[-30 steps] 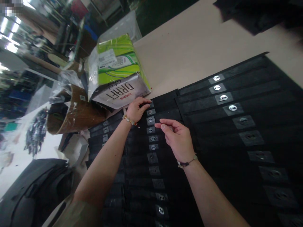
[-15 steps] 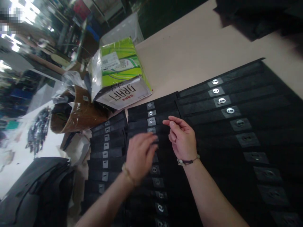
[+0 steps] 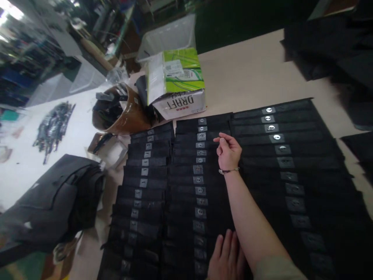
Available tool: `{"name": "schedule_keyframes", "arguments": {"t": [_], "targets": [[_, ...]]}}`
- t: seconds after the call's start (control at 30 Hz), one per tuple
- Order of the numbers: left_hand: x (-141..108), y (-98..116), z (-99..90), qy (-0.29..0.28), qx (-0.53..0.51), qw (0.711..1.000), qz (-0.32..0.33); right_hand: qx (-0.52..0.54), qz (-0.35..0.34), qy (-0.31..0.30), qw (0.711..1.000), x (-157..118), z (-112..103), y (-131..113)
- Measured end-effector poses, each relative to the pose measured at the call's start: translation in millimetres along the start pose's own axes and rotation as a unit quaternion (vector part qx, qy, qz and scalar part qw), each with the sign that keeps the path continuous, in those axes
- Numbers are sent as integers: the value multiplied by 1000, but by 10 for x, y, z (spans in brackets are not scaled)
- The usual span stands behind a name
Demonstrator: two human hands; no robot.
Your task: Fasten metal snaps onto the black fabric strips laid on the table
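Black fabric pieces [image 3: 182,165] lie overlapped in three columns on a pale table, each bearing a small clear patch [image 3: 199,180] with a mark on it. Over the gap between the middle and right columns is my right hand [image 3: 229,151], its thumb and index finger pinched together; what they hold, if anything, is too small to make out. Near the bottom edge my left hand [image 3: 225,256] lies palm down on the black fabric, fingers extended, partly cut off by the frame.
Behind the columns stand a green and white box [image 3: 182,103] and a brown bin [image 3: 131,116] with dark scraps. A small open carton [image 3: 113,153] and a dark cloth pile [image 3: 55,198] are at left. More black fabric [image 3: 329,50] lies at the back right.
My left hand has moved from the middle column down to the bottom edge and now lies flat. My right hand keeps its pinch. The view has shifted, showing more of the left side.
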State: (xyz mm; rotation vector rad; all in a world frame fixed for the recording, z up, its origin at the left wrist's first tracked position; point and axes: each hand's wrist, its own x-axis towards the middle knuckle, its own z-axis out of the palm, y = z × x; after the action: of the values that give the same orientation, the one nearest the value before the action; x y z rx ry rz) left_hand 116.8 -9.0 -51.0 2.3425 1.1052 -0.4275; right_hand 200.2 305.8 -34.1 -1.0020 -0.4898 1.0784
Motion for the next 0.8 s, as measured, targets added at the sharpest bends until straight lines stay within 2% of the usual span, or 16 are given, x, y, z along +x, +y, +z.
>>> {"name": "schedule_keyframes", "arguments": {"t": [0.13,0.3,0.57,0.7,0.8], "targets": [[-129,-16,-230,27,-96,995,17,-29,-20,2,999,-1,30,11],[-209,-3,-325,41,-139,989,9,-70,-20,-14,997,-28,10,27],[-227,39,-308,54,-85,995,25,-69,-14,-51,996,-18,-13,61],[-240,54,-236,76,-35,996,24,-6,-9,-55,998,39,9,148],[-252,46,-155,94,-1,994,52,29,-17,-65,997,72,4,223]]}}
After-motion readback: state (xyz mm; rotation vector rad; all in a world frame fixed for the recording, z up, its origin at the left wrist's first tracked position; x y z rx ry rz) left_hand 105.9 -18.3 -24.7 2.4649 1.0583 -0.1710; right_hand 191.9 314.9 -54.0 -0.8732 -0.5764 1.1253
